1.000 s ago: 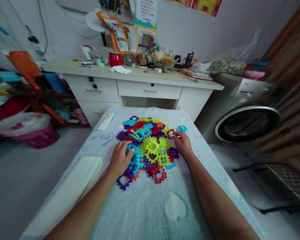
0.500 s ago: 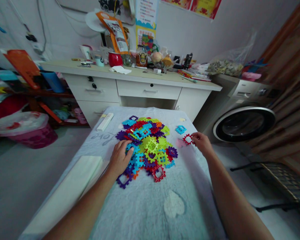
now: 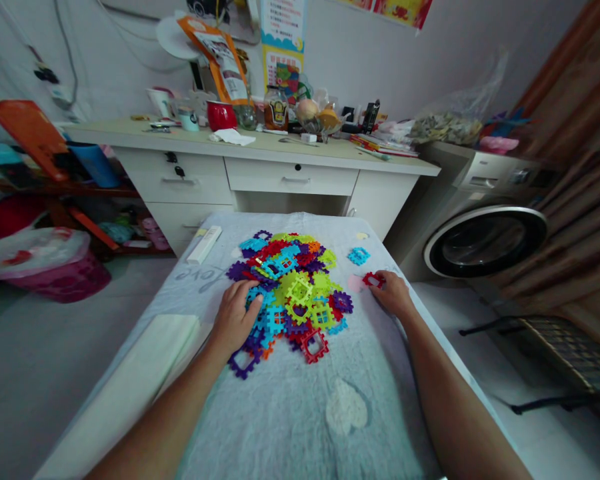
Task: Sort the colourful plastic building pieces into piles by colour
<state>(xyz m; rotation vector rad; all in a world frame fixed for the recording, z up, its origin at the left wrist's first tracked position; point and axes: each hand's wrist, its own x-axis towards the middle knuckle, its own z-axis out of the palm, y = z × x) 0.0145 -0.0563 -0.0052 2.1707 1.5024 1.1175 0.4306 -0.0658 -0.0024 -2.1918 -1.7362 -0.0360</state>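
A heap of coloured plastic interlocking square pieces (image 3: 293,287) lies on a pale blue cloth-covered table (image 3: 290,407). My left hand (image 3: 235,317) rests flat on the heap's left edge, fingers stretched over blue and purple pieces. My right hand (image 3: 393,293) is off to the heap's right, its fingertips pinched on a small red square piece (image 3: 373,280) that rests on the cloth. A lone blue piece (image 3: 359,255) lies just beyond it. A red piece (image 3: 314,345) and a purple piece (image 3: 243,363) sit at the heap's near edge.
A white tube (image 3: 204,245) lies at the table's far left, a folded white cloth (image 3: 145,360) on its left side. Behind stands a cluttered white desk (image 3: 260,167), a washing machine (image 3: 485,233) to the right, a pink bin (image 3: 45,263) at left, a dark chair (image 3: 555,360) right.
My right hand drew a red piece out of the heap's right side and moved it rightward onto the bare cloth. The left hand stayed on the heap.
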